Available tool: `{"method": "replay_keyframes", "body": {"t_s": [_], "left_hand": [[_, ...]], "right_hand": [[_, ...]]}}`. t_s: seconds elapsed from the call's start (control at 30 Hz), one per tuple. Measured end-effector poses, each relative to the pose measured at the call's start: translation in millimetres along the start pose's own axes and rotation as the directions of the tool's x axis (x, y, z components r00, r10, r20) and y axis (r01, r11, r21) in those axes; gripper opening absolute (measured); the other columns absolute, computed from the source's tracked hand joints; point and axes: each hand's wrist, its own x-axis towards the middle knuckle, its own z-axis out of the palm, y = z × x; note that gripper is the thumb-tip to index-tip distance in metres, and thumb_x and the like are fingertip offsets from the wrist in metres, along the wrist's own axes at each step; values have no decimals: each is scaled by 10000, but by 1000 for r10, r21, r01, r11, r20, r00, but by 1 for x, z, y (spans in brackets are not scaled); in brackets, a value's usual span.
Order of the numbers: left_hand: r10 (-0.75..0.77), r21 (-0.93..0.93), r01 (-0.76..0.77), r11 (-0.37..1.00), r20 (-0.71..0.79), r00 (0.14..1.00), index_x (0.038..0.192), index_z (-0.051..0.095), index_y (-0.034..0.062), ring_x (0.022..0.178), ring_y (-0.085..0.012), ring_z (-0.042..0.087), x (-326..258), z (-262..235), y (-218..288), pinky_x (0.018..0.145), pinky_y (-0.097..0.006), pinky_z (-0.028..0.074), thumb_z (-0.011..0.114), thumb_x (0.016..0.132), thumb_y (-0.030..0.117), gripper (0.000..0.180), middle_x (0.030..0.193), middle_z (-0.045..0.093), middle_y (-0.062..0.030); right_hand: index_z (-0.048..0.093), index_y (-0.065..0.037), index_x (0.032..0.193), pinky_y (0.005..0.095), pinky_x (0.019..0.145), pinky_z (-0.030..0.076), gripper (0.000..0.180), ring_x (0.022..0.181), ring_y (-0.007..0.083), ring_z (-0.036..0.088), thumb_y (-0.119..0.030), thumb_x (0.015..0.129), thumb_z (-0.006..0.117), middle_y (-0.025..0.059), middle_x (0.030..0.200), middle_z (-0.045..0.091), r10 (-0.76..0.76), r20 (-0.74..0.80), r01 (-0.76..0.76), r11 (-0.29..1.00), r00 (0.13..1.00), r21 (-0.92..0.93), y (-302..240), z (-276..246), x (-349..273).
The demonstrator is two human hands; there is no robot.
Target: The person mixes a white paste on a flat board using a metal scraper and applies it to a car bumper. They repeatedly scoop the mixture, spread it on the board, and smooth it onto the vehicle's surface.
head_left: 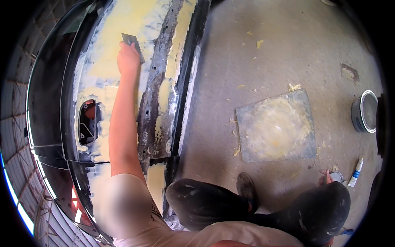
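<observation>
My left hand [128, 57] is closed on a dark, flat, rectangular putty spreader [132, 43]. The spreader lies against a car body panel [119, 20] coated with pale yellow filler, toward the panel's far end. Beyond my right knee, my right hand [326, 178] shows only in part, its visible fingers stretched out. Right beside those fingers is a round grey-white lid or tin [336, 177], partly hidden by the knee. Whether the fingers touch it is unclear. A white and blue tube [355, 173] lies to the right of it.
A flat grey board [275, 127] smeared with yellow filler lies on the concrete floor [230, 49]. An open metal can [364, 111] stands at the far right. The panel has a cut-out opening [87, 123] and a bare rusty strip [150, 111]. Dried filler scraps dot the floor.
</observation>
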Motion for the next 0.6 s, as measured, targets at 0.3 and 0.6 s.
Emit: {"method": "replay_keyframes", "body": {"t_s": [0.3,0.6], "left_hand": [[171,-58,-162,985,204,964,1093,488,11,897,-450,639,-2,64,35,783,-525,500,514,925,341,371,916,665,-262],[639,-809,445,385,581,503,968,516,100,827,-111,491,-269,80,211,750,-324,442,485,1007,291,197,859,533,15]], "right_hand": [[576,-132,1148,296,404,364,521,427,155,434,-597,936,473,20,615,482,-268,113,281,952,957,-123,-43,107,-84],[583,-117,1122,279,399,358,543,439,153,459,-612,924,478,22,622,532,-416,124,331,844,901,422,-71,126,-169]]}}
